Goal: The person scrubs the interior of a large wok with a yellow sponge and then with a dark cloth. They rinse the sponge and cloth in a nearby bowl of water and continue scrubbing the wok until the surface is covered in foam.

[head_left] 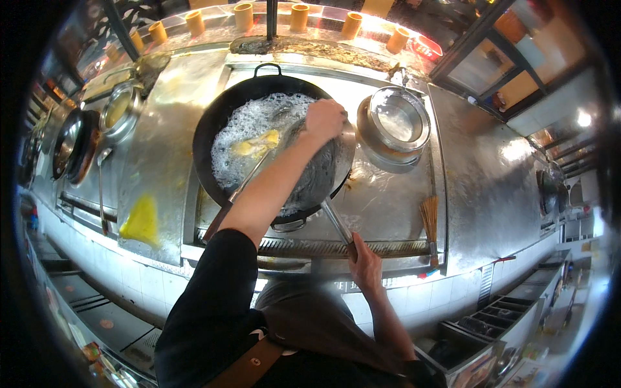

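Observation:
A large black wok [206, 131] holds foaming, bubbling liquid [233, 121] with a yellowish piece of food [257, 144] in it. My left arm reaches across the wok, and my left hand [326, 119] is over its right side with fingers curled down; what they hold, if anything, is hidden. Below and around that hand lies a wide round metal skimmer or pan [345, 150], partly blurred. My right hand [365, 262] grips its long handle [337, 220] near the front edge. A second utensil with a wooden grip [217, 223] leans into the wok's left front, partly behind my left forearm.
Right of the wok stands a round metal pot [400, 119], with a bamboo brush [429, 218] nearer the front. At left are a yellow cloth [141, 220], a ladle [101, 189], a pot [118, 112] and another wok [70, 140]. Several bamboo cups [243, 17] line the back ledge.

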